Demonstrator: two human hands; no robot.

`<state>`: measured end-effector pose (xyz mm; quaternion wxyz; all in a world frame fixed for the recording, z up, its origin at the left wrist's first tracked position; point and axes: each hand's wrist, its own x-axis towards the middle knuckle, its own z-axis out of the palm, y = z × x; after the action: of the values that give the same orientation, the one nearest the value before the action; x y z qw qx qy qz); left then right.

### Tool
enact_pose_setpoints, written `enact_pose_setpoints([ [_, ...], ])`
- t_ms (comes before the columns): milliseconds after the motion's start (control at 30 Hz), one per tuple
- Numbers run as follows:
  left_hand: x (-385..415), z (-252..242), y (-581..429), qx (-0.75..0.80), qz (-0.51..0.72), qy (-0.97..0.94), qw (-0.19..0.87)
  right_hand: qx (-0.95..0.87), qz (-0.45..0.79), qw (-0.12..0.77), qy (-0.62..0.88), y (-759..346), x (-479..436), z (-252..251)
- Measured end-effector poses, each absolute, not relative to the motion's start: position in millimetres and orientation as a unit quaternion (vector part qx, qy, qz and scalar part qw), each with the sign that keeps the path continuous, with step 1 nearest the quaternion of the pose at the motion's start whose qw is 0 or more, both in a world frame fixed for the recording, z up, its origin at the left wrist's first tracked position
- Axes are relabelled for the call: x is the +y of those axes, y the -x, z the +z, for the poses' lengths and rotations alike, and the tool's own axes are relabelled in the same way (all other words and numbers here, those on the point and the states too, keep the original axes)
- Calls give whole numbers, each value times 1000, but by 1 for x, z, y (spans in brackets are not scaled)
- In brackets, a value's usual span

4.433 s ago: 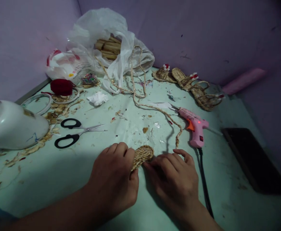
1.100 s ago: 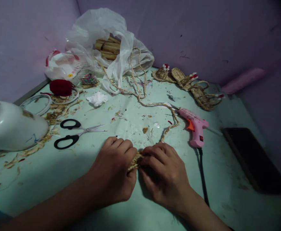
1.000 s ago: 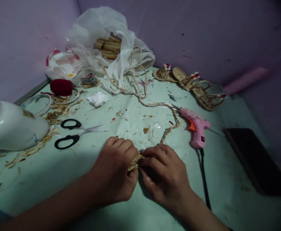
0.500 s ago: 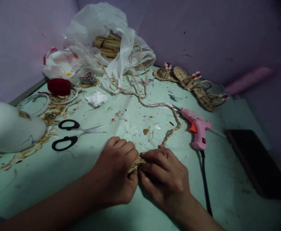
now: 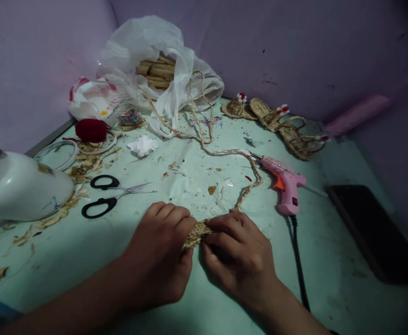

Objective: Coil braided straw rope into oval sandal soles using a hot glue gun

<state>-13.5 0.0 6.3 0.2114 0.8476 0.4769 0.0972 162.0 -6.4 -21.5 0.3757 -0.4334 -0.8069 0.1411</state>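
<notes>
- Between your two hands, low in the middle of the view, sits the woven straw piece [image 5: 197,234], a short tan stretch showing and both its ends covered.
- Your left hand [image 5: 164,251] is clamped on its left end, knuckles up, fingers curled over the top, thumb tucked below.
- Your right hand [image 5: 241,256] has the other end pinched, fingers above and thumb beneath; just how the tips meet the straw is hidden.
- Out from behind your right knuckles comes the braided cord [image 5: 225,152], swinging right, up beside the nozzle of the pink glue gun [image 5: 288,186], then left over the pale green table [image 5: 190,302] to loop up at the plastic bag [image 5: 148,37].
- That glue gun lies right of your right hand, well apart, orange trigger facing left, black cable [image 5: 297,265] trailing toward you.
- Farther right, a dark flat slab [image 5: 371,228].
- Past your left knuckles, scissors [image 5: 129,190] lie spread, blades pointing right.
- Along the back, woven slippers [image 5: 298,139] sit in a row with red and white beads [image 5: 282,110]; dried stalks [image 5: 157,73] show in the bag's mouth.
- Over on the left, a white container [image 5: 32,186], dark red yarn [image 5: 91,130] beyond it.
</notes>
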Motion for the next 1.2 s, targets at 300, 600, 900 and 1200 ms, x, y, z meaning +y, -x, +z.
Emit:
enact_pose_setpoints([
  [300, 0, 5, 4, 524, 82, -828, 179, -809, 149, 367, 434, -165, -5, -23],
  [600, -3, 8, -4, 522, 101, -833, 151, -784, 216, 372, 447, -177, -6, -21],
  [900, 7, 9, -9, 471, 68, -870, 131, -749, 141, 435, 480, -205, 0, -9],
  [1200, 13, 13, -8, 451, 49, -881, 134, -842, 172, 288, 424, -211, 7, -9],
])
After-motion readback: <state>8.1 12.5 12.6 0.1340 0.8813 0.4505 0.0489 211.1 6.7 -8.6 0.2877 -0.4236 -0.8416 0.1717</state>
